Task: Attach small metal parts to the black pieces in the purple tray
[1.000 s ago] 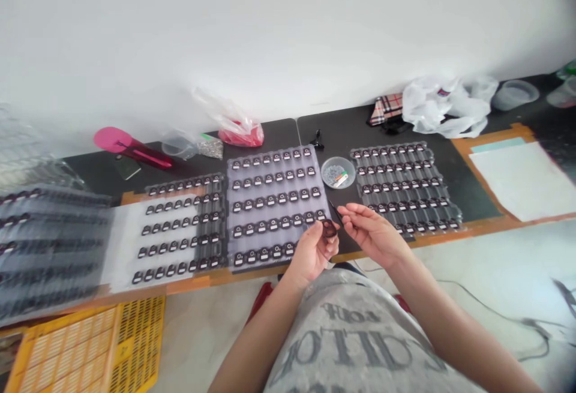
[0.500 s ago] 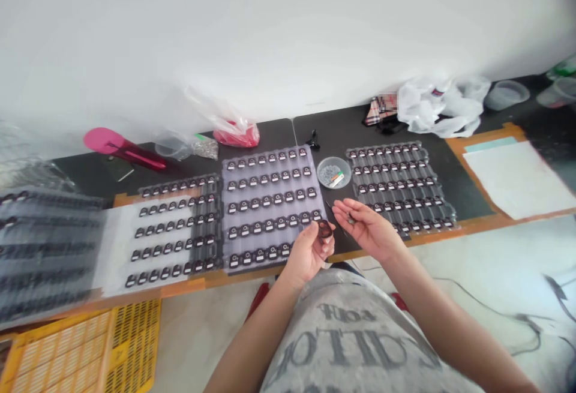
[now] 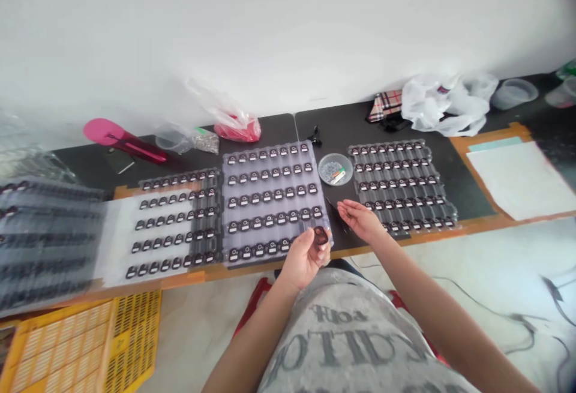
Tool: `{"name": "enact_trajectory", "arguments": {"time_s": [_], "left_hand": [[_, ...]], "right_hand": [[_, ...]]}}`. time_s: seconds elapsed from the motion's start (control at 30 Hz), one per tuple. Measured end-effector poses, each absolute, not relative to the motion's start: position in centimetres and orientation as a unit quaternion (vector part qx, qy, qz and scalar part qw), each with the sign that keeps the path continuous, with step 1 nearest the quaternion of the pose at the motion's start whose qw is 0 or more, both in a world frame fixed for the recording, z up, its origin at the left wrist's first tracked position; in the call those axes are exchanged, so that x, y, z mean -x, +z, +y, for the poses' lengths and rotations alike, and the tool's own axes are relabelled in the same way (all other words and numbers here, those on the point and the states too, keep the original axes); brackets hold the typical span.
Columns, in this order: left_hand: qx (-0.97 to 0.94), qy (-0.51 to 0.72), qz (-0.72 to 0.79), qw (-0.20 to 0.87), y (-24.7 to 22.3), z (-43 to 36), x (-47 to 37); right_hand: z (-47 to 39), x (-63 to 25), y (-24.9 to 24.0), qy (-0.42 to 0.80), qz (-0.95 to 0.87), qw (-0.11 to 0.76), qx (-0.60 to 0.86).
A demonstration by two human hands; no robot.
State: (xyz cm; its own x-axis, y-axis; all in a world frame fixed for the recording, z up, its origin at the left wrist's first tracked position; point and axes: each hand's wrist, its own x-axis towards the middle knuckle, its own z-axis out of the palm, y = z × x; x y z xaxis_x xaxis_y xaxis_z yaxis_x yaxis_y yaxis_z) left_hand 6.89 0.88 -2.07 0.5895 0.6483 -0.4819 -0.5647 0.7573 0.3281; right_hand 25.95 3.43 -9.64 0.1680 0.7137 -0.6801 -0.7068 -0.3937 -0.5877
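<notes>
A small dark oval part with openings (image 3: pixel 320 236) is pinched between the thumb and fingers of my left hand (image 3: pixel 303 260). It is held just over the near right corner of a clear-purple tray (image 3: pixel 252 235), which carries rows of similar black parts with white labels. To the right, my right hand (image 3: pixel 362 221) has its fingers bunched close to a thin dark tool (image 3: pixel 332 204) on the black table. Whatever the fingertips hold is too small to make out. A round clear dish (image 3: pixel 323 172) of small pieces sits beyond this hand.
Another tray of black parts (image 3: pixel 391 176) lies on the right, and one more (image 3: pixel 198 225) on the left beside stacked trays (image 3: pixel 45 243). A pink object (image 3: pixel 103 131), a bag with red contents (image 3: pixel 238 129) and white plastic bags (image 3: pixel 427 102) line the wall. Yellow crates (image 3: pixel 130 339) stand below.
My right hand has shifted slightly up and right, turning its fingers down toward the thin tool. My left hand has moved slightly left and down, still holding the dark part.
</notes>
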Motion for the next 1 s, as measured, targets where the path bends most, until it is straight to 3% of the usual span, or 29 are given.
{"name": "enact_trajectory", "arguments": {"time_s": [0.4,1.0], "left_hand": [[-0.077,0.367,0.312,0.873,-1.8,0.2,-6.1],[-0.041,0.362,0.362,0.858,-3.1,-3.4,-2.8]], "right_hand": [[6.8,-26.7,-14.9,0.600,-0.048,0.515,0.610],[7.9,-26.1,-16.8,0.516,-0.225,0.450,0.693]]}}
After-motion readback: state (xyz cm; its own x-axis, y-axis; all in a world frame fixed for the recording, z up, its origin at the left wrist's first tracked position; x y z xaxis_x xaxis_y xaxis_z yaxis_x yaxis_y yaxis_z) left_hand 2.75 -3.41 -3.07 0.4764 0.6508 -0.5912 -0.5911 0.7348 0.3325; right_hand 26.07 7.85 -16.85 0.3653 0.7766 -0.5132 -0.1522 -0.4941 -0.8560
